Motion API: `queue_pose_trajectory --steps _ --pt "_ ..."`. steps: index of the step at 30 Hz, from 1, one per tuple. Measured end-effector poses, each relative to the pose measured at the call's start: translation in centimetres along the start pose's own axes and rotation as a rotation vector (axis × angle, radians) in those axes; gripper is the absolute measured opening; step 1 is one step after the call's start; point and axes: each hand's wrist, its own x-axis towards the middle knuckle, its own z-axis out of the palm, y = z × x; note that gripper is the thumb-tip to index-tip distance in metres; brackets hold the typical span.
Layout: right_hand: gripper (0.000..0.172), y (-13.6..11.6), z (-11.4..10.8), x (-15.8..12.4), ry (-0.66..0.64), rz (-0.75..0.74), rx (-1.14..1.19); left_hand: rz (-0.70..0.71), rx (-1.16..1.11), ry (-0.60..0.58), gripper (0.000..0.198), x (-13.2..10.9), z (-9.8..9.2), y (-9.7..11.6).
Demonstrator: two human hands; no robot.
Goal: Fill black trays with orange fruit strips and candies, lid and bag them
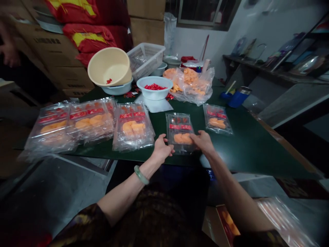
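A clear plastic packet (180, 129) lies near the front edge of the dark green table, with small dark pieces on top, red sachets in the middle and an orange piece below. On its left lower edge, my left hand (161, 151) has its fingers curled, a green bangle on the wrist. My right hand (204, 141) grips the packet's right edge, thumb over the orange piece. The fingertips under the plastic are hidden. Left of my hands lies a pile of similar packets (133, 128); another single packet (218, 118) rests on the right.
More packet piles (92, 120) line the table's left. Behind stand a light blue basin (154, 82) of red sachets, a tilted cream basin (109, 65), a white basket (146, 60), a bag of orange pieces (192, 82) and a blue cup (239, 96). A person's hand (11, 56) shows far left.
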Motion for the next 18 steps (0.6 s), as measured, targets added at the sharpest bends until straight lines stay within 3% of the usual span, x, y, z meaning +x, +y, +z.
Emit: queue_pose_trajectory --steps 3,6,10,13,18 --pt "0.017 -0.5 0.9 0.7 -0.069 0.063 0.020 -0.137 -0.240 -0.034 0.067 -0.5 -0.3 0.9" --pt "0.027 -0.9 0.4 0.2 -0.187 0.129 0.089 -0.186 -0.369 -0.116 0.064 -1.0 -0.8 1.4" --pt "0.023 -1.7 -0.2 -0.7 -0.284 0.181 0.265 -0.231 -0.414 -0.301 0.057 -1.3 -1.1 1.3" --pt "0.024 -1.9 -0.2 -1.2 -0.248 0.190 0.396 -0.259 -0.368 -0.352 0.045 -1.6 -1.2 1.0" --pt "0.032 -1.3 -1.6 -1.2 -0.064 0.158 0.546 -0.315 -0.228 -0.382 0.018 -2.7 -2.3 0.6"
